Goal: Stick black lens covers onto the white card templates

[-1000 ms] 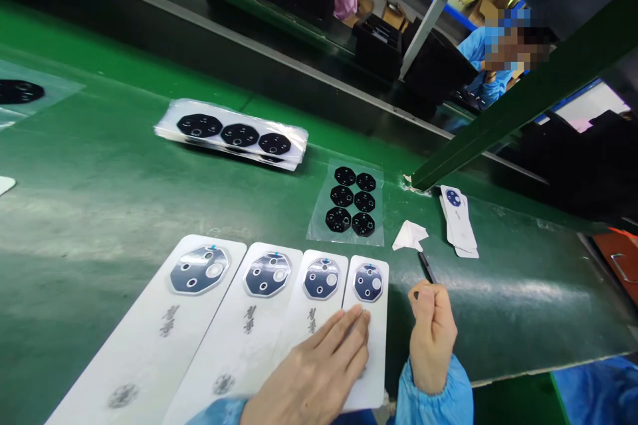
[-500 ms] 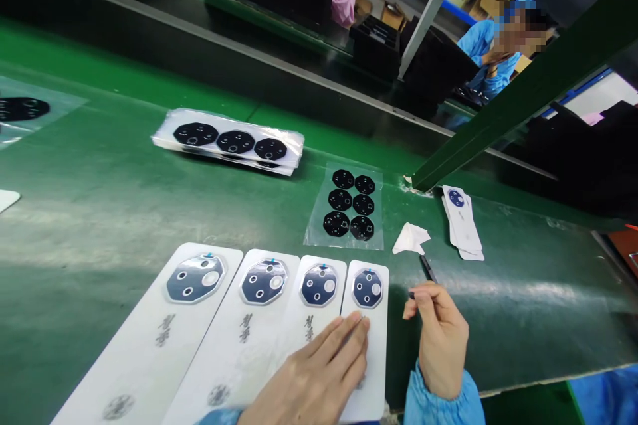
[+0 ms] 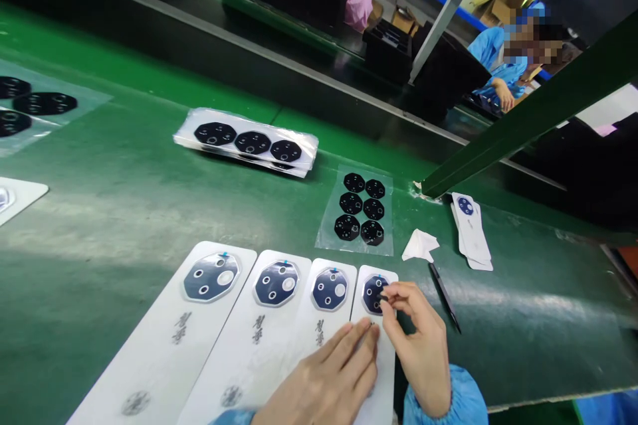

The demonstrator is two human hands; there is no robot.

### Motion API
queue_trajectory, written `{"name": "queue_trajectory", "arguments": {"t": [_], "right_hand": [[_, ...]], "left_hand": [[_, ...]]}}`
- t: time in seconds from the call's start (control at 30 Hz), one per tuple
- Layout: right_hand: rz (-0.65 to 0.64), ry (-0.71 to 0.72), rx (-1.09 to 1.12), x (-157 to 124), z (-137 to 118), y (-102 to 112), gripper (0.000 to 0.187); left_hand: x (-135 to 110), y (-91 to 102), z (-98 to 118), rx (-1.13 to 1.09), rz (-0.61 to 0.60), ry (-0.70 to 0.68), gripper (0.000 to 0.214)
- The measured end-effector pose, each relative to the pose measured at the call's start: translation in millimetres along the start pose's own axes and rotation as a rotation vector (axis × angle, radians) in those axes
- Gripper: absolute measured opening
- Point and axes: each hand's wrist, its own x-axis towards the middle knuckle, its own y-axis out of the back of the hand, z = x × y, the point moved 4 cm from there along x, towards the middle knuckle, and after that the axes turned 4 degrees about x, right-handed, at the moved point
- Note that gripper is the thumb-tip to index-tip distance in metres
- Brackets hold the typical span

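Four white phone back covers lie side by side near the belt's front edge, each with a dark octagonal camera plate. My left hand [image 3: 329,378] rests flat, fingers stretched, on the lower part of the rightmost cover [image 3: 386,372]. My right hand [image 3: 416,339] is pinched on a small black part [image 3: 383,297], which it holds against that cover's camera plate [image 3: 373,292]. A black pen-like tool [image 3: 444,297] lies on the green belt just right of my right hand.
A clear sheet with several black octagonal pieces [image 3: 359,212] lies behind the covers, beside a white wipe [image 3: 420,244] and a small stack of white covers [image 3: 471,236]. Farther left sits a stack of film sheets [image 3: 249,143]. A green rail [image 3: 523,113] crosses at right. Other people work across the belt.
My right hand has moved left from the bare belt onto the rightmost cover's camera plate, carrying the small black part. My left hand has stayed flat on the covers.
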Motion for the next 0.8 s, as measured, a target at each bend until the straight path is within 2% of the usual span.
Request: {"name": "queue_trajectory", "arguments": {"t": [0.13, 0.47, 0.6, 0.7, 0.8], "right_hand": [[-0.002, 0.121, -0.147, 3, -8, -4, 0.011], [-0.07, 0.247, -0.43, -1, -13, -12, 0.013], [-0.122, 0.171, -0.441, 11, -14, -16, 0.014], [-0.148, 0.067, -0.33, 24, -8, -13, 0.013], [-0.039, -0.001, -0.227, 28, -4, -3, 0.012]], "left_hand": [[-1, -3.1, 0, 0.0, 0.006, -0.021, 0.03], [-1, -9.7, 0, -0.003, 0.034, -0.04, 0.027], [0, -6.2, 0, 0.005, 0.042, -0.046, 0.027], [1, -2.4, 0, 0.009, 0.005, -0.036, 0.029], [1, 0.5, 0, 0.0, 0.026, -0.004, 0.035]]}}
